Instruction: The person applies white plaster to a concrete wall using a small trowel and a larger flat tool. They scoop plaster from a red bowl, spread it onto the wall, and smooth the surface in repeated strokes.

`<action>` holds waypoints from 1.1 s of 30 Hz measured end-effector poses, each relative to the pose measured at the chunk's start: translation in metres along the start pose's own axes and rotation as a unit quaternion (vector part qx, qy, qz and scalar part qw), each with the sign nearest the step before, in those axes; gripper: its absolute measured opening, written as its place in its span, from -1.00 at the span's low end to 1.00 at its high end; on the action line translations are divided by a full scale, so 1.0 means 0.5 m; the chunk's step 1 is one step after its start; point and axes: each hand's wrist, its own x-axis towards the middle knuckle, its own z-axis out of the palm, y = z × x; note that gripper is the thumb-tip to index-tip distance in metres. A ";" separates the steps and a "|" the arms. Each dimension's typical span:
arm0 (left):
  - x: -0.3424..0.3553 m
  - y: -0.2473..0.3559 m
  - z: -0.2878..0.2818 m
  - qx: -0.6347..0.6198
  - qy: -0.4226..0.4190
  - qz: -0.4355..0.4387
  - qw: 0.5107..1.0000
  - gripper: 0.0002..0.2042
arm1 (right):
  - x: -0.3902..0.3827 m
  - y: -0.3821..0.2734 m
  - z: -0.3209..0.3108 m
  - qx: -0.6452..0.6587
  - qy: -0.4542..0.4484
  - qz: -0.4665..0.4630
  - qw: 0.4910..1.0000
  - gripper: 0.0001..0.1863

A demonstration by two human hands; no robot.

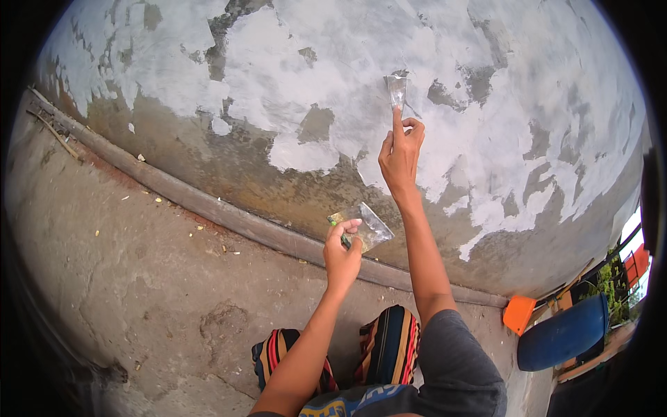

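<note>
blue barrel (564, 333) cut off, putty smear blurred

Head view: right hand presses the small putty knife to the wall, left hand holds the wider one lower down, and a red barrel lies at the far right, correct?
One slip: the barrel is blue, as the head view shows. The right hand does press the small putty knife to the wall; the left hand holds the wider one.

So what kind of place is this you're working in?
Likely an outdoor yard beside a building: a patchily plastered wall, a cracked concrete floor, and a blue barrel with greenery behind it.
</note>
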 end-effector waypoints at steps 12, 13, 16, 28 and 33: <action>-0.001 0.000 -0.003 0.012 -0.028 0.004 1.000 -0.71 | 0.003 -0.031 0.074 0.047 -0.011 0.001 0.999 -0.29; -0.002 0.001 -0.002 0.012 -0.028 0.006 1.000 -0.71 | -0.007 -0.034 0.062 0.061 -0.022 -0.009 0.998 -0.30; -0.003 -0.003 0.000 0.021 -0.027 0.022 0.999 -0.71 | -0.010 -0.046 0.025 0.102 -0.025 -0.017 0.994 -0.33; -0.017 0.020 -0.001 0.035 -0.035 0.020 0.999 -0.70 | 0.016 -0.052 0.073 0.063 -0.014 0.012 0.998 -0.32; -0.016 0.023 -0.009 0.044 -0.026 0.029 0.998 -0.69 | 0.026 -0.099 -0.002 0.108 -0.033 0.034 0.993 -0.34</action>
